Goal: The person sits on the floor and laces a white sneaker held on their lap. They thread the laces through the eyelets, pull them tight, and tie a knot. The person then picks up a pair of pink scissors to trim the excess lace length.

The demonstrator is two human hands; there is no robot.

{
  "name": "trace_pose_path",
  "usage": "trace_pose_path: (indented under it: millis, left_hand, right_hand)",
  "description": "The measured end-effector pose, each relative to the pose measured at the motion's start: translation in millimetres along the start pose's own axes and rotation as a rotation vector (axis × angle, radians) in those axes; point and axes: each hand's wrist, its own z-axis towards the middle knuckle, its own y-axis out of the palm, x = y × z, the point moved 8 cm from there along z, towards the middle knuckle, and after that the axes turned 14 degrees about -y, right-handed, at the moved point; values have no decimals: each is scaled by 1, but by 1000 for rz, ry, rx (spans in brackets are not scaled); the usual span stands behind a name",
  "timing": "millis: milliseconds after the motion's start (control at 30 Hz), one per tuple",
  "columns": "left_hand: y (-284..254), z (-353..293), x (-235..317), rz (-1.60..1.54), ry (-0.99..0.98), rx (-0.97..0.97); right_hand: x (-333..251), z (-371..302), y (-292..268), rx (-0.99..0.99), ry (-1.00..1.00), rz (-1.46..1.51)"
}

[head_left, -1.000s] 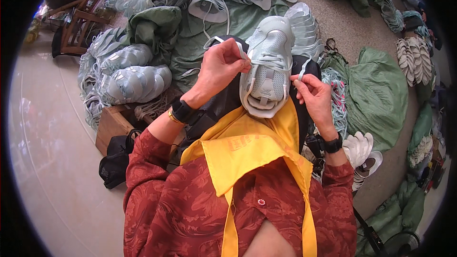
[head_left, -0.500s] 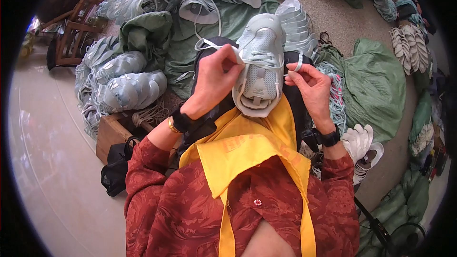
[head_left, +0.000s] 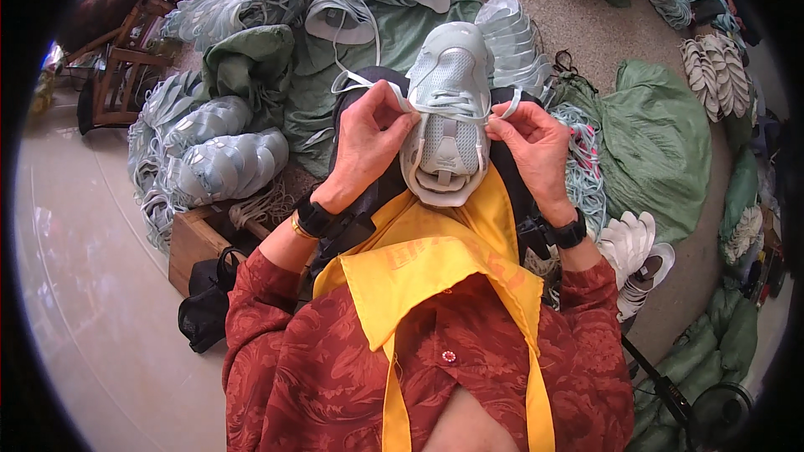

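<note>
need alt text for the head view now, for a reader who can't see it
A person's left hand and right hand pinch pale laces on either side of a pale sneaker upper, just beyond their yellow apron. Stacked pale uppers and crumpled green sheeting lie around.

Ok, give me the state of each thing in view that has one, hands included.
Left hand: closed, pinching lace beside the shoe upper
Right hand: closed, pinching lace on the other side
Shoe upper: on the lap, lace threaded across it
Lace: slack, looping out on both sides
Pale uppers at left: nested in rows
Wooden box: open-topped
Green sack at right: crumpled
Yellow apron: worn, creased
</note>
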Motion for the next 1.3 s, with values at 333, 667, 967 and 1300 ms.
trace_pose_path:
  millis: [333,667,967,1300]
  left_hand:
    - [2,0,-6,50,-12,50]
    - [-3,0,-8,-50,57,155]
    - [2,-13,13,90,192,263]
    - [9,-22,29,219,266,265]
  right_hand:
    - [-23,2,17,-75,-139,-413]
    - [-12,-1,9,18,-148,-324]
    - [-64,-5,33,-185,-503,-695]
    - [-52,-3,28,-184,-396,-683]
